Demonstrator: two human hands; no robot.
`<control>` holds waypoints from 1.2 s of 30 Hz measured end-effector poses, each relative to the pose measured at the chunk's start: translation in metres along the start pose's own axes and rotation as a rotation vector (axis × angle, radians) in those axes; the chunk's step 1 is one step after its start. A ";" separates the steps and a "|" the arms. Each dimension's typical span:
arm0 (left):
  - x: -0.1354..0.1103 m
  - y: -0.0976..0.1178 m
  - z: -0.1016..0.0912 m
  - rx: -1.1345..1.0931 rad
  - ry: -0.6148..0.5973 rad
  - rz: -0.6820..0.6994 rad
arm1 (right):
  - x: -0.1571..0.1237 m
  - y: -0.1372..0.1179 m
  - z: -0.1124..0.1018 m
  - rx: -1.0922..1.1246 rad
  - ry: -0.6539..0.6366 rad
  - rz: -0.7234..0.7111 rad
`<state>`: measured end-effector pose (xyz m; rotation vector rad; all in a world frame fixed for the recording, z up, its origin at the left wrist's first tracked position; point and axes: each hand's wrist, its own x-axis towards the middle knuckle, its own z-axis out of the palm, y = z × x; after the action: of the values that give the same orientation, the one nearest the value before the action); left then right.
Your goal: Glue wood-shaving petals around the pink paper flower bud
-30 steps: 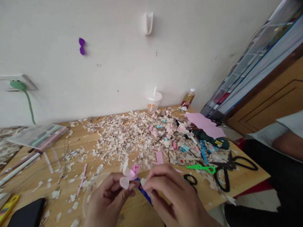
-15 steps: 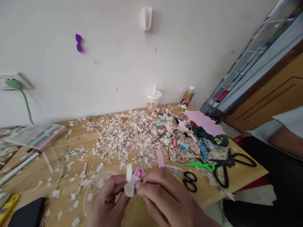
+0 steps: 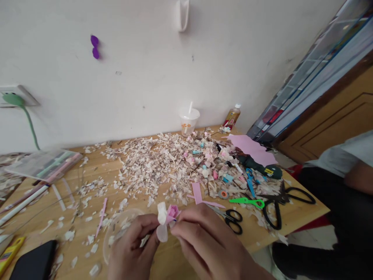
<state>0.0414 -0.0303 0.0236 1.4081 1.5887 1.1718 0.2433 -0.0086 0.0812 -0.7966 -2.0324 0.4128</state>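
Observation:
A small paper flower (image 3: pixel 169 214) with a pink rolled centre and pale white petals is held over the near edge of the wooden table (image 3: pixel 305 208). My left hand (image 3: pixel 132 249) pinches it from below and the left. My right hand (image 3: pixel 210 243) grips its base from the right, fingers closed around it. The stem or base is hidden behind my fingers. A clear round plastic lid (image 3: pixel 119 229) lies on the table just under my left hand.
A broad heap of paper scraps (image 3: pixel 157 165) covers the table's middle. Several scissors lie at right: black (image 3: pixel 231 219), green (image 3: pixel 247 202), large black (image 3: pixel 279 206), blue (image 3: pixel 250 181). Pink paper sheet (image 3: pixel 252 149), cup (image 3: pixel 189 121) and bottle (image 3: pixel 232 116) stand by the wall. Another person's arm (image 3: pixel 349 171) is at right. A phone (image 3: pixel 33 264) lies near left.
The blue strip under the flower one second ago is no longer visible. My hands closed tighter on the flower's base and the flower turned slightly; the view shifted a little.

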 end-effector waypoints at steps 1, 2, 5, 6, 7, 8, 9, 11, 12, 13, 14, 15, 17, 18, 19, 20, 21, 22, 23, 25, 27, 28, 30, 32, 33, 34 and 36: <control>0.000 0.000 0.000 0.012 0.001 0.010 | 0.000 0.000 0.000 -0.011 -0.003 0.001; 0.000 0.000 0.001 0.023 -0.001 0.016 | -0.001 0.000 0.000 -0.023 -0.015 0.000; -0.001 -0.001 0.003 0.017 -0.007 0.026 | -0.003 0.001 0.004 -0.043 0.005 -0.022; -0.002 -0.001 0.003 0.004 -0.008 0.023 | -0.004 0.002 0.006 -0.049 0.025 -0.034; -0.002 0.000 0.004 -0.012 -0.015 0.015 | -0.005 0.002 0.008 -0.055 0.049 -0.046; -0.002 0.000 0.004 -0.029 -0.020 0.007 | -0.006 0.003 0.010 -0.064 0.075 -0.060; -0.003 0.001 0.004 -0.046 -0.029 -0.001 | -0.006 0.004 0.012 -0.072 0.090 -0.069; -0.003 0.001 0.004 -0.080 -0.046 -0.015 | -0.007 0.004 0.014 -0.081 0.100 -0.074; -0.003 0.002 0.004 -0.096 -0.049 -0.020 | -0.007 0.004 0.014 -0.085 0.100 -0.073; -0.003 0.002 0.004 -0.106 -0.050 -0.023 | -0.007 0.004 0.014 -0.089 0.098 -0.074; -0.003 0.002 0.004 -0.109 -0.050 -0.026 | -0.007 0.004 0.014 -0.097 0.098 -0.076; -0.003 0.002 0.004 -0.107 -0.049 -0.029 | -0.007 0.004 0.014 -0.109 0.104 -0.082; -0.004 0.001 0.004 -0.098 -0.051 -0.042 | -0.006 0.004 0.014 -0.145 0.117 -0.100; -0.004 0.001 0.004 -0.097 -0.052 -0.056 | -0.006 0.004 0.015 -0.164 0.130 -0.112; -0.005 0.001 0.004 -0.101 -0.052 -0.074 | -0.005 0.003 0.016 -0.181 0.136 -0.126; -0.005 0.000 0.003 -0.108 -0.050 -0.094 | -0.005 0.003 0.017 -0.195 0.140 -0.138; -0.005 0.000 0.003 -0.115 -0.047 -0.110 | -0.005 0.003 0.018 -0.205 0.143 -0.147; -0.004 0.000 0.003 -0.124 -0.044 -0.122 | -0.005 0.003 0.019 -0.214 0.145 -0.155; -0.004 -0.001 0.002 -0.131 -0.038 -0.128 | -0.005 0.002 0.020 -0.224 0.146 -0.158; -0.003 -0.002 0.002 -0.145 -0.031 -0.137 | -0.005 0.002 0.021 -0.250 0.154 -0.154; -0.003 -0.002 0.001 -0.165 -0.023 -0.155 | -0.005 0.001 0.019 -0.272 0.181 -0.147; -0.002 -0.002 0.001 -0.180 -0.021 -0.167 | -0.005 0.001 0.017 -0.280 0.192 -0.141; 0.000 -0.001 0.002 -0.203 -0.018 -0.183 | -0.005 0.000 0.016 -0.291 0.197 -0.135; 0.003 0.001 0.004 -0.207 -0.013 -0.186 | -0.007 0.000 0.019 -0.299 0.190 -0.115; 0.005 0.001 0.005 -0.204 -0.003 -0.181 | -0.008 -0.001 0.024 -0.300 0.213 -0.100; 0.007 0.001 0.006 -0.198 0.011 -0.177 | -0.009 -0.001 0.030 -0.304 0.272 -0.080; 0.010 0.001 0.008 -0.190 0.038 -0.176 | -0.012 0.000 0.044 -0.321 0.452 -0.028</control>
<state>0.0477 -0.0191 0.0222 1.1084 1.5481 1.2149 0.2116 -0.0163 0.0499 -0.9549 -1.6964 -0.1125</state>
